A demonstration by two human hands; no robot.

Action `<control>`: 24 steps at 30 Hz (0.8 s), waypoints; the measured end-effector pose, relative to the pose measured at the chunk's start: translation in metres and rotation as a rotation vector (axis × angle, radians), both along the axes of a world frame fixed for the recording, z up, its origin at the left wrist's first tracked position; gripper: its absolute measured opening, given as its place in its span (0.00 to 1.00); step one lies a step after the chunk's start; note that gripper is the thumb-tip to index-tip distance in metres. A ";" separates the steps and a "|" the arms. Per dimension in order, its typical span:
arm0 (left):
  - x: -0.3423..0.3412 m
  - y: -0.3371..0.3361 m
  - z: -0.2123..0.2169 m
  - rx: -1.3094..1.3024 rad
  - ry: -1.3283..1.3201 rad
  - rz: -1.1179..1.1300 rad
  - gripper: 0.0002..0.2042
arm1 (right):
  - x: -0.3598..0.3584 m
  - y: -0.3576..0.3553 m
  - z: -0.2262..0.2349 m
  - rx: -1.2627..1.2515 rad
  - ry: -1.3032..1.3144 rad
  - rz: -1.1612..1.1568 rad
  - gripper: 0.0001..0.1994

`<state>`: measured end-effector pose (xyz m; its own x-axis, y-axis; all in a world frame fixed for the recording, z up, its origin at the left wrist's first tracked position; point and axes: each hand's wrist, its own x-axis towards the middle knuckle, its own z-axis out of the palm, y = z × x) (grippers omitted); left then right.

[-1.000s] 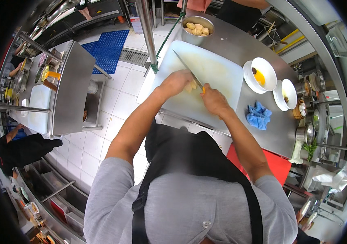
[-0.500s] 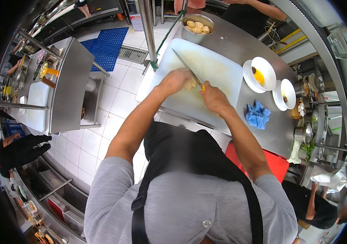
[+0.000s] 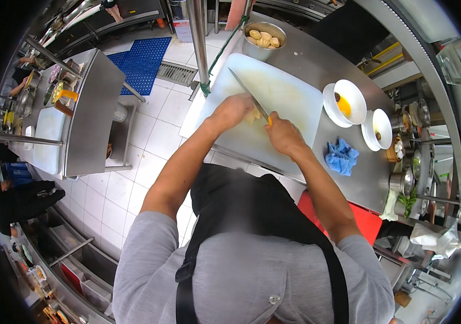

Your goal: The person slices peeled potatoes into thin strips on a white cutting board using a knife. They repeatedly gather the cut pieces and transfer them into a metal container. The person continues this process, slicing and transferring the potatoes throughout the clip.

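A knife (image 3: 251, 94) with an orange handle is gripped in my right hand (image 3: 286, 133), its long blade slanting to the far left over a white cutting board (image 3: 290, 93). My left hand (image 3: 230, 113) lies on the board left of the blade, fingers curled over pale yellow food pieces (image 3: 252, 115), perhaps peeled potato. These pieces sit right against the blade and are partly hidden by the fingers. At the board's far edge stands a metal bowl (image 3: 263, 53) with several peeled, pale yellow lumps in it.
Right of the board are white bowls (image 3: 351, 101), one holding yellow liquid, and another white bowl (image 3: 368, 132). A crumpled blue cloth (image 3: 342, 156) lies nearer me. A metal post (image 3: 198, 48) rises at the board's left, and a red board (image 3: 355, 218) is at the near right.
My hands and the knife stay almost in place, with only a slight shift. The person at the lower right is gone from view, and the far person's arm has left the top edge.
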<state>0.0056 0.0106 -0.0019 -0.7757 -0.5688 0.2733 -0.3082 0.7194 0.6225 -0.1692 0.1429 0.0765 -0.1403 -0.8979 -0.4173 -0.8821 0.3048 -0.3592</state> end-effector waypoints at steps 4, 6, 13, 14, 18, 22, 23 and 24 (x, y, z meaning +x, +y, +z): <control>-0.004 0.002 -0.003 -0.057 0.023 0.004 0.02 | 0.000 0.003 -0.010 -0.003 0.022 -0.021 0.16; -0.003 0.004 -0.004 -0.080 0.028 0.004 0.02 | 0.001 0.003 -0.011 -0.004 0.020 -0.016 0.15; -0.003 0.005 -0.002 -0.063 0.018 0.012 0.02 | 0.002 -0.001 -0.003 0.017 0.015 0.021 0.15; -0.001 0.005 -0.005 -0.047 0.008 0.035 0.02 | 0.005 -0.003 0.008 0.047 0.011 0.028 0.15; -0.004 0.009 -0.002 -0.086 0.032 0.031 0.03 | 0.001 0.000 0.000 0.017 -0.008 -0.022 0.16; -0.002 0.009 -0.010 -0.116 0.043 0.057 0.03 | 0.004 -0.002 0.010 0.030 0.006 0.014 0.16; 0.001 0.008 -0.013 -0.125 0.027 0.062 0.03 | 0.006 -0.003 0.019 0.036 0.006 0.035 0.16; -0.001 0.008 -0.012 -0.120 0.013 0.063 0.03 | 0.005 -0.003 0.010 0.030 0.006 0.019 0.16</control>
